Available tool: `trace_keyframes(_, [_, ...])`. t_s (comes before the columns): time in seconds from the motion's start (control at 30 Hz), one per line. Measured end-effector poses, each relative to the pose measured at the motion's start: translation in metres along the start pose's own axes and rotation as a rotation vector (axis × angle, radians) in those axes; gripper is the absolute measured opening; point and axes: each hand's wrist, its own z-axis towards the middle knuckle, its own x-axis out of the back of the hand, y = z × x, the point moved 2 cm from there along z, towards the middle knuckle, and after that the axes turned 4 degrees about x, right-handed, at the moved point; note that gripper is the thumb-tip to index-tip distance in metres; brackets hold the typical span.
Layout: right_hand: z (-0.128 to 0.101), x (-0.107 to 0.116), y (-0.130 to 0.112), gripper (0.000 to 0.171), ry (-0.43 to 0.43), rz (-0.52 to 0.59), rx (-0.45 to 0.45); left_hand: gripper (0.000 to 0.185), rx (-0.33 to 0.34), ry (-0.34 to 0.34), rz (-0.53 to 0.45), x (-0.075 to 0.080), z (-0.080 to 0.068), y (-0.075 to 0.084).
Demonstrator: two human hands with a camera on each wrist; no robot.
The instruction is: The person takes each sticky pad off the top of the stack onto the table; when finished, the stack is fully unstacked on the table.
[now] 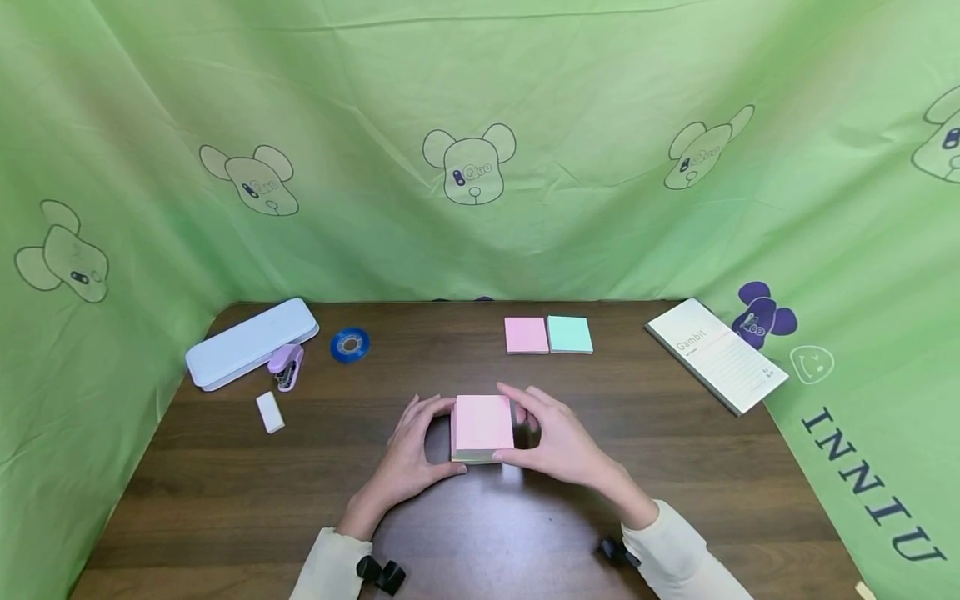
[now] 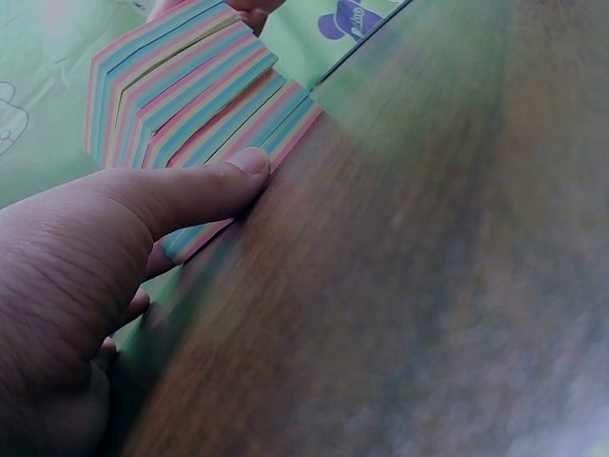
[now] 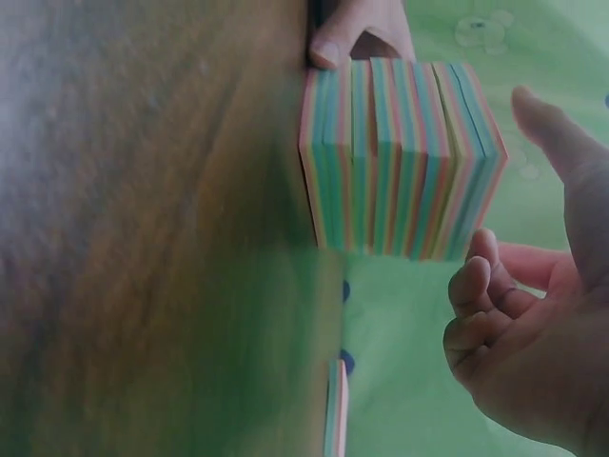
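A thick stack of sticky notes [image 1: 482,421] with a pink top sheet stands on the dark wooden table [image 1: 225,500], at its middle. Its edges show pink, mint and yellow layers, slightly skewed [image 2: 181,95] [image 3: 400,157]. My left hand [image 1: 416,446] holds its left side, the thumb [image 2: 190,190] pressing the base of the near face. My right hand [image 1: 558,442] is cupped round the right side. In the right wrist view its loosely curled fingers [image 3: 476,295] and thumb sit just off the stack. A left-hand fingertip [image 3: 347,29] touches the far side.
A pink pad [image 1: 526,335] and a mint pad [image 1: 569,334] lie side by side behind the stack. A white booklet [image 1: 716,354] lies at the right. A pale pencil case [image 1: 251,342], lilac stapler [image 1: 287,367], blue tape roll [image 1: 349,345] and white eraser [image 1: 270,412] are at the left. Green cloth walls surround the table.
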Motion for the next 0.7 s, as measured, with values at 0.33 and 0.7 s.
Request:
trace_keyframes(0.33, [-0.0002,-0.0107,-0.0033,0.089,-0.003,-0.076,-0.043,0.100,-0.008,0.002,-0.004,0.0004,0.0009,-0.0007])
trace_keyframes(0.7, [0.0036,-0.0100,-0.0037,0.077,0.016,-0.073,-0.033,0.100,0.012,-0.011,-0.002,0.0000,0.0007,-0.0008])
